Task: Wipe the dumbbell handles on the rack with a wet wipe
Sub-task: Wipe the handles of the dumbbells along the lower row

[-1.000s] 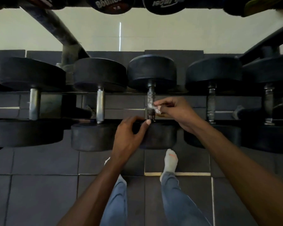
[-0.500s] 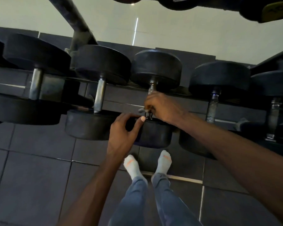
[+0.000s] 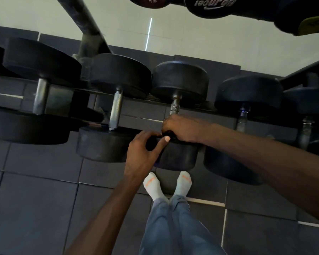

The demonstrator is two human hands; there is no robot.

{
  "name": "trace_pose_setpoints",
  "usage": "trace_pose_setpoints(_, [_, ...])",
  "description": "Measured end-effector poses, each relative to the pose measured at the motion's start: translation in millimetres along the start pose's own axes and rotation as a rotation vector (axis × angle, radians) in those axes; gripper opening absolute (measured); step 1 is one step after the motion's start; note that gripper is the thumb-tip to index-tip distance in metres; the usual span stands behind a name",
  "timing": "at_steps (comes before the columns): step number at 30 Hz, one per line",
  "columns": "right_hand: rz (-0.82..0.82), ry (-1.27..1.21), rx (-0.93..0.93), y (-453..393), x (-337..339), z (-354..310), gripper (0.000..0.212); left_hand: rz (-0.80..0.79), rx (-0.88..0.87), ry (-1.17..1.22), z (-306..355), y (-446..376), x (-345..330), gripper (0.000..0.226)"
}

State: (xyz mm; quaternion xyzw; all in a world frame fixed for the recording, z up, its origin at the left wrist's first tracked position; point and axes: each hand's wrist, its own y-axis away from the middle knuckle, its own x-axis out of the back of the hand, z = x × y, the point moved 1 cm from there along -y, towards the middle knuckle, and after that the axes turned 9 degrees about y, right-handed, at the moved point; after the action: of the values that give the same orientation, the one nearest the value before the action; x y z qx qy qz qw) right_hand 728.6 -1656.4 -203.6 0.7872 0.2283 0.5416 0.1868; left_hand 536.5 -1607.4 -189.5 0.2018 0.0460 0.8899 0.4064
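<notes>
A row of black dumbbells lies on the rack's lower tier. The middle dumbbell [image 3: 180, 81] has a knurled metal handle [image 3: 175, 107]. My right hand [image 3: 182, 127] is closed around the near end of that handle; the wet wipe is hidden inside the grip. My left hand [image 3: 143, 153] rests on the near head [image 3: 179, 157] of the same dumbbell, thumb stretched toward the handle, fingers partly curled over the rubber.
Neighbouring dumbbells sit close on both sides, with handles to the left [image 3: 116, 109] and to the right [image 3: 242, 116]. A slanted rack post [image 3: 85, 24] rises at upper left. Upper-tier dumbbells [image 3: 214, 6] hang overhead. My socked feet [image 3: 168, 184] stand on dark floor tiles.
My right hand has slid down the handle toward the near head and closed over the wipe, which showed white one second ago. The camera view has tilted; the left hand keeps its place.
</notes>
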Motion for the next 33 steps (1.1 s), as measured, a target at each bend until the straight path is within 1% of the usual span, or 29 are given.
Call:
trace_pose_setpoints(2, [-0.102, 0.021, -0.029, -5, 12, -9, 0.016, -0.01, -0.009, 0.007, 0, -2, 1, 0.026])
trace_pose_setpoints(3, [-0.125, 0.015, -0.057, -8, 17, -13, 0.015, -0.015, -0.008, 0.007, 0, -2, 2, 0.026])
trace_pose_setpoints(5, [-0.137, 0.024, -0.098, -14, 19, -19, 0.015, -0.018, -0.004, -0.015, -1, -3, 3, 0.027])
trace_pose_setpoints(9, [-0.132, 0.058, -0.115, -19, 14, -22, 0.016, -0.036, -0.026, -0.059, -2, -4, 6, 0.029])
trace_pose_setpoints(11, [-0.088, 0.016, -0.107, -15, 9, -16, 0.021, -0.074, -0.039, -0.063, -3, -3, 8, 0.032])
trace_pose_setpoints(13, [0.0, -0.064, -0.065, -7, 3, -10, 0.026, -0.109, -0.051, -0.063, -4, -2, 10, 0.036])
trace_pose_setpoints(15, [0.064, -0.084, 0.0, 5, -7, -2, 0.017, -0.116, -0.064, -0.065, -5, -1, 12, 0.04])
trace_pose_setpoints(17, [0.112, -0.1, 0.001, 13, -7, 4, 0.019, -0.108, -0.066, -0.061, -4, -1, 13, 0.042])
trace_pose_setpoints(20, [0.112, -0.068, 0.003, 5, -1, -4, 0.014, -0.093, -0.058, -0.046, -5, 0, 11, 0.043])
trace_pose_setpoints(24, [0.049, -0.059, -0.024, -11, 7, -16, 0.011, -0.072, -0.02, -0.046, -5, 2, 9, 0.045])
trace_pose_setpoints(27, [0.073, -0.066, -0.011, -2, -1, -5, 0.012, -0.077, -0.01, -0.036, -3, 3, 9, 0.044])
trace_pose_setpoints(29, [0.117, -0.092, -0.013, 12, -11, 7, 0.02, -0.068, -0.006, -0.028, -2, 3, 8, 0.042])
trace_pose_setpoints(31, [0.205, -0.19, -0.035, 26, -19, 15, 0.03, -0.056, -0.006, -0.02, -2, 3, 8, 0.041])
trace_pose_setpoints(33, [0.27, -0.297, -0.078, 36, -24, 18, 0.029, -0.055, -0.01, -0.006, -2, 4, 7, 0.04])
